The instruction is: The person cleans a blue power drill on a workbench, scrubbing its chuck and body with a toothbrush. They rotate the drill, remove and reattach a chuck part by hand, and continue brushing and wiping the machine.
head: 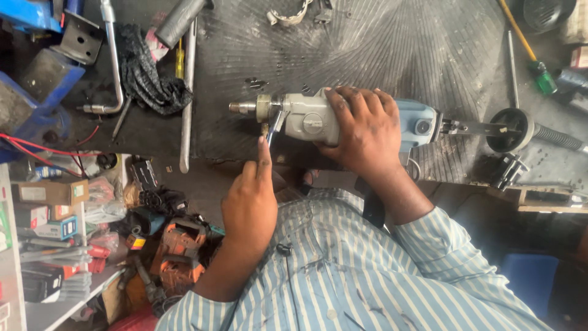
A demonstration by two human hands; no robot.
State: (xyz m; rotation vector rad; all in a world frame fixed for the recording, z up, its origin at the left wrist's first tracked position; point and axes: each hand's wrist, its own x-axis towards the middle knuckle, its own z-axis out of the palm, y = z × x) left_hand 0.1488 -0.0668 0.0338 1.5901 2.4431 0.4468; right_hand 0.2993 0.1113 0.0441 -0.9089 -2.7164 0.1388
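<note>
1. Right hand (362, 132): lay palm-down over the middle of the power drill (334, 118), fingers curled closed around its grey body.
2. Power drill: lay on its side on the dark workbench (392, 55), threaded spindle pointing away from the right hand, blue rear housing just beyond the knuckles.
3. Left hand (250, 199): below the drill's nose, fingers pinched on a spanner (274, 125) set at the spindle collar.
4. Cardboard boxes (50, 192): well left of the left hand, stacked on a shelf; brown oblongs, one with a small green-and-white label.
5. Blue-and-white carton (58, 228): just under those boxes.
6. Black rag (147, 76): above and left of the left hand.
7. Green-handled screwdriver (533, 58): far beyond the right hand.
</note>
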